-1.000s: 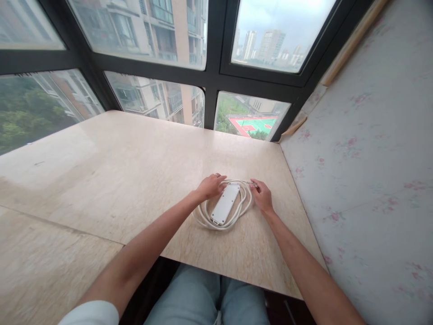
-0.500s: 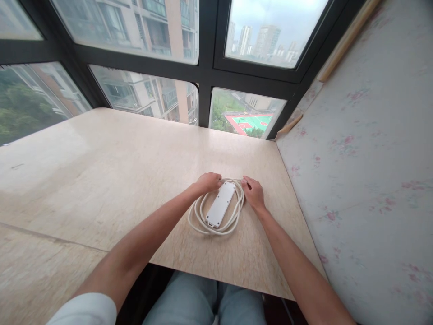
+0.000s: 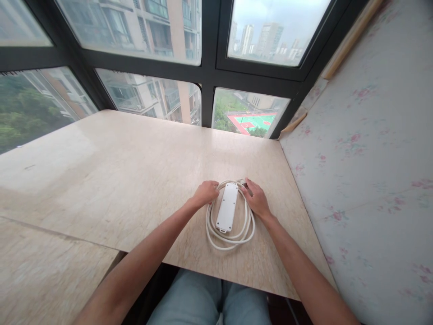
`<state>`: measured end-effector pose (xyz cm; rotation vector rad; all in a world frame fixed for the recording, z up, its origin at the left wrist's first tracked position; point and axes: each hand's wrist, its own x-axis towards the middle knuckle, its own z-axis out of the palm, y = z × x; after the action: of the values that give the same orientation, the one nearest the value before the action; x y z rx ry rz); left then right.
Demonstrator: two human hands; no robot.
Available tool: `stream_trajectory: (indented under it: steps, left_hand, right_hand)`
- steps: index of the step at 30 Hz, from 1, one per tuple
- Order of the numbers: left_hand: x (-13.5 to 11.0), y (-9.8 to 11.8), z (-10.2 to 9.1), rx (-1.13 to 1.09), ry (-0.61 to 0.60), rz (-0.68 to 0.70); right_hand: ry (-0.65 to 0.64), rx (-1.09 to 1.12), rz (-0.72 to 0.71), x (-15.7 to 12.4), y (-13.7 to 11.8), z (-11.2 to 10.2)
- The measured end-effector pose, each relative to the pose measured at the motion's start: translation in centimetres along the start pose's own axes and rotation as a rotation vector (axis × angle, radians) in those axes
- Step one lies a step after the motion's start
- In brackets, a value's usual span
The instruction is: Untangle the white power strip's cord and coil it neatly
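Observation:
A white power strip [image 3: 227, 206] lies with its screwed underside up on the beige marble-look countertop. Its white power cord [image 3: 233, 247] is coiled loosely in several loops around it. At the coil's upper left, my left hand [image 3: 207, 192] is closed on the cord, fingertips partly hidden. My right hand [image 3: 256, 197] curls around the cord's far right side, thumb and fingers bent towards each other. What looks like the plug end [image 3: 241, 181] shows beside its fingertips. The spot inside the right hand's grip is dark and partly hidden.
The beige countertop [image 3: 135, 180] reaches to dark-framed windows [image 3: 208, 72] at the back. A wall with flowered paper [image 3: 365, 171] bounds the right side, its paper peeling near the window corner. My legs [image 3: 209, 298] are under the front edge.
The power strip and its coil have turned to lie more nearly straight away from me and sit a little further right and nearer. Both hands have shifted slightly with them, staying at the cord.

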<state>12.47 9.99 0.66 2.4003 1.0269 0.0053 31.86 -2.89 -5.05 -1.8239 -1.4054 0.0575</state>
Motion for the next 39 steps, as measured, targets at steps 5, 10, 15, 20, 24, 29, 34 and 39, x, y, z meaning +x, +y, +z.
stream_trajectory:
  steps: [5,10,15,20,24,29,34,39]
  left_hand:
    - [0.2,-0.4,-1.3,-0.097,-0.164,0.002]
    - [3.2,0.1,-1.9,-0.153,0.084,0.213]
    - [5.6,1.7,0.4,-0.244,0.010,0.514]
    - [6.1,1.5,2.4,-0.245,0.038,0.520]
    - [6.2,0.9,2.9,-0.226,0.087,0.540]
    - [6.2,0.9,2.9,-0.270,0.093,0.547]
    - [5.9,0.9,2.8,-0.351,0.095,0.526]
    - [5.8,0.9,2.8,-0.375,0.093,0.481]
  right_hand:
    - [0.014,0.157,0.174,-0.8,0.1,-0.5]
    - [0.063,0.076,0.102,-2.1,-2.6,-1.4]
    - [-0.219,-0.140,-0.244,-1.4,-8.3,-3.3]
    - [-0.674,-0.323,-0.645,-1.0,-10.7,-3.7]
    - [-0.681,-0.408,-0.798,-0.8,-10.3,-3.2]
    - [-0.672,-0.312,-0.901,0.1,-9.7,-4.4]
    - [-0.637,-0.258,-0.829,0.7,-9.9,-7.2]
    - [-0.543,-0.053,-0.598,0.1,-8.6,-9.4]
